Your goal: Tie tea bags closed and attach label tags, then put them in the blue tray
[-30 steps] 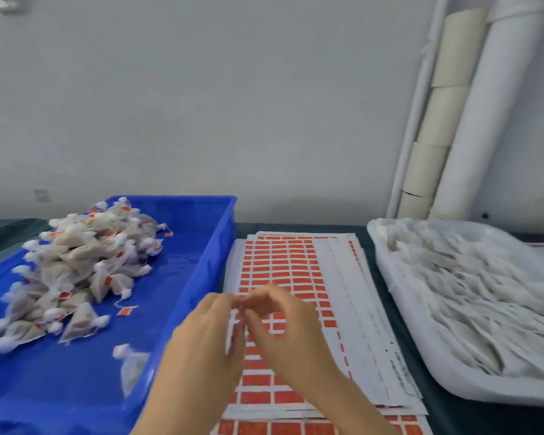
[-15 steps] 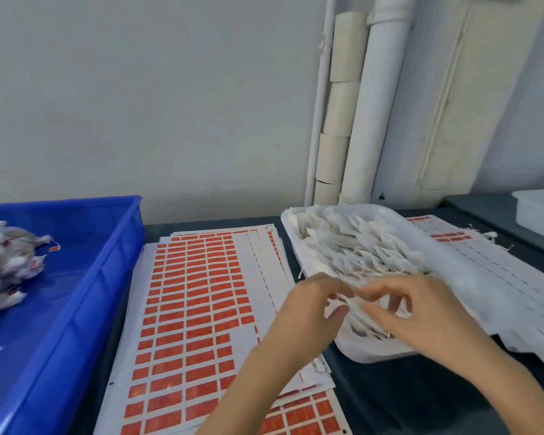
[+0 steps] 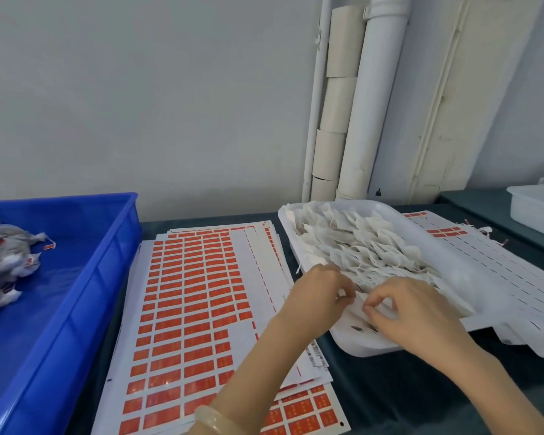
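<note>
The left hand point(image 3: 321, 296) has its fingers curled into a tight pinch, and so does the right hand point(image 3: 415, 312). The tips nearly meet over the near end of the white tray point(image 3: 358, 350). I cannot tell if they have a tea bag or only a bit of string. It is too small to see.

What could go wrong? The strings in the pile look all mixed up, so I think one pull could drag out two or three bags at once. Some could tip over the low edge onto the dark table point(image 3: 390, 390). A thin string could also slip out of the pinch.

The untied tea bags point(image 3: 358, 246) lie right under the fingertips and spread away toward twelve and one o'clock. The sheet of red label tags point(image 3: 195, 293) lies at nine o'clock from the hands, near the white tray. Farther out at nine o'clock is the blue tray point(image 3: 76, 309), with finished tea bags point(image 3: 0, 262) heaped at its left side.
</note>
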`<state>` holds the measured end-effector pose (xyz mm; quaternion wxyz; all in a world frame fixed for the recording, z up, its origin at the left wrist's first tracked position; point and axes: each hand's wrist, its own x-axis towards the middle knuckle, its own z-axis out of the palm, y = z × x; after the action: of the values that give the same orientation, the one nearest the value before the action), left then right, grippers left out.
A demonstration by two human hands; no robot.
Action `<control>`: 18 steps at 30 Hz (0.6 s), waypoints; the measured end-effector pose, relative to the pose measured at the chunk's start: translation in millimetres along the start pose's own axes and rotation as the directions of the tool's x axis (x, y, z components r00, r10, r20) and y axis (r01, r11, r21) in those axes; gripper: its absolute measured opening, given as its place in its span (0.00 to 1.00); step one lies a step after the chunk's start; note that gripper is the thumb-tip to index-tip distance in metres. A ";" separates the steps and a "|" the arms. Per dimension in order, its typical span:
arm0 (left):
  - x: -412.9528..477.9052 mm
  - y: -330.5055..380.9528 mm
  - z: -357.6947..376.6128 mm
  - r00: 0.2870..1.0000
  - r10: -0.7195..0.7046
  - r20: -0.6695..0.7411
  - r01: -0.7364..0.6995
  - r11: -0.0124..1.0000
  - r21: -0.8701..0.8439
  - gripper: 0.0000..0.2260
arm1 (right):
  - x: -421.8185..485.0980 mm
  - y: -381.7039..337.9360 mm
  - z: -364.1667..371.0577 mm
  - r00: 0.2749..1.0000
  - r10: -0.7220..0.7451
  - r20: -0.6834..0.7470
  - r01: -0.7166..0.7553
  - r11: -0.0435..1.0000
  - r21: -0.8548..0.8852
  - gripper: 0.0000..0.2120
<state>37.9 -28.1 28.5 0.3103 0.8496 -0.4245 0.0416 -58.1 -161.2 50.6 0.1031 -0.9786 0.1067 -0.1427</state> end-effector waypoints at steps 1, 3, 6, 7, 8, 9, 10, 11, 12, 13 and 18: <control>0.2 -0.4 -0.7 1.000 -0.006 -0.029 0.005 1.000 -0.024 0.07 | 0.5 1.3 -0.4 0.999 0.002 -0.034 -0.001 0.999 0.040 0.06; 1.4 -0.5 -3.6 0.996 -0.015 -0.093 0.011 0.999 -0.048 0.06 | 2.8 3.6 -1.8 0.994 -0.004 -0.107 0.018 0.992 0.126 0.09; 3.1 2.6 -13.9 0.975 -0.013 -0.221 -0.010 0.995 -0.101 0.05 | 9.4 1.3 -5.2 0.965 -0.021 -0.261 0.086 0.967 0.241 0.10; 3.3 4.2 -19.0 0.964 -0.008 -0.267 -0.021 0.994 -0.106 0.05 | 11.9 -1.4 -6.9 0.949 -0.021 -0.315 0.115 0.952 0.284 0.08; 2.7 5.7 -25.1 0.951 0.001 -0.309 -0.034 0.994 -0.101 0.05 | 14.2 -4.7 -8.4 0.932 -0.017 -0.362 0.144 0.934 0.326 0.06; 1.4 6.6 -32.0 0.940 0.014 -0.341 -0.049 0.994 -0.096 0.05 | 16.2 -8.9 -9.6 0.916 -0.012 -0.400 0.171 0.916 0.364 0.05; -1.0 6.5 -39.8 0.932 0.026 -0.362 -0.063 0.994 -0.092 0.05 | 17.9 -14.0 -10.3 0.904 -0.010 -0.428 0.198 0.896 0.397 0.05; -4.4 5.6 -48.2 0.928 0.031 -0.372 -0.071 0.993 -0.094 0.05 | 19.3 -20.0 -10.6 0.894 -0.012 -0.447 0.226 0.875 0.428 0.05; -8.8 3.7 -57.2 0.928 0.028 -0.371 -0.072 0.992 -0.106 0.04 | 20.6 -26.7 -10.6 0.888 -0.016 -0.459 0.251 0.853 0.457 0.05; -14.4 0.9 -65.6 0.933 0.016 -0.361 -0.069 0.988 -0.136 0.04 | 21.5 -34.1 -10.2 0.887 -0.022 -0.462 0.272 0.833 0.482 0.04; -52.6 -19.1 -97.2 0.945 -0.117 -0.307 0.019 0.952 -0.305 0.05 | 20.9 -77.0 1.4 0.910 -0.083 -0.407 0.338 0.717 0.610 0.01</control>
<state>37.5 71.8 79.7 0.5008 0.7893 -0.3398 0.1041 -24.4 -92.3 72.6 0.4086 -0.8397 -0.0488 -0.3542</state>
